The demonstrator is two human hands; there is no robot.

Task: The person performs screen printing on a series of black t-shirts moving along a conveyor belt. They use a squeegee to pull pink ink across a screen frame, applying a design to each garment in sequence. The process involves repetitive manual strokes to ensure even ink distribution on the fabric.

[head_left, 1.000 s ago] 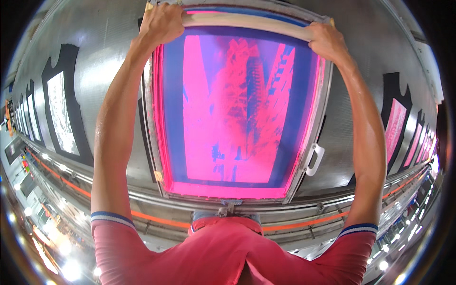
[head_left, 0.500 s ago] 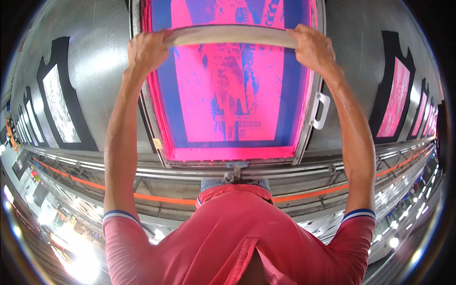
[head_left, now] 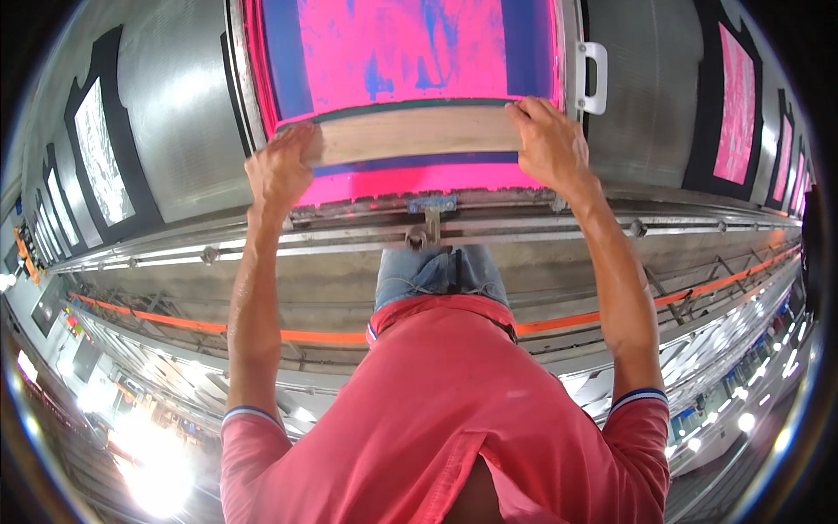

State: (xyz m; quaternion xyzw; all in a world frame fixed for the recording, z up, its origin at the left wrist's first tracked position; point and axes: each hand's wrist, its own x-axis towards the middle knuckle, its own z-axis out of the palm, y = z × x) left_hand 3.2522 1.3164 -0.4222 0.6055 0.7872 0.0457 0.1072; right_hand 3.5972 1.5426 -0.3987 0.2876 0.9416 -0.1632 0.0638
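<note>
Both hands, left hand (head_left: 281, 170) and right hand (head_left: 546, 144), fingers clenched on wooden squeegee (head_left: 410, 135) ends. Squeegee near frame's (head_left: 244, 96) edge; press evenly, keep blade level across pink screen (head_left: 401, 44).

Bright, even light overall. Blown-out glare patch lower left, small lamp hotspots lower right. Metal bench (head_left: 175, 131) shows soft sheen. Heavy fisheye: rails bend, dark vignette at corners. Centre sharp, rim slightly smeared.

pink, blue-streaked screen (head_left: 401, 52), pale wood squeegee (head_left: 410, 135) — perhaps blue-edged
</note>
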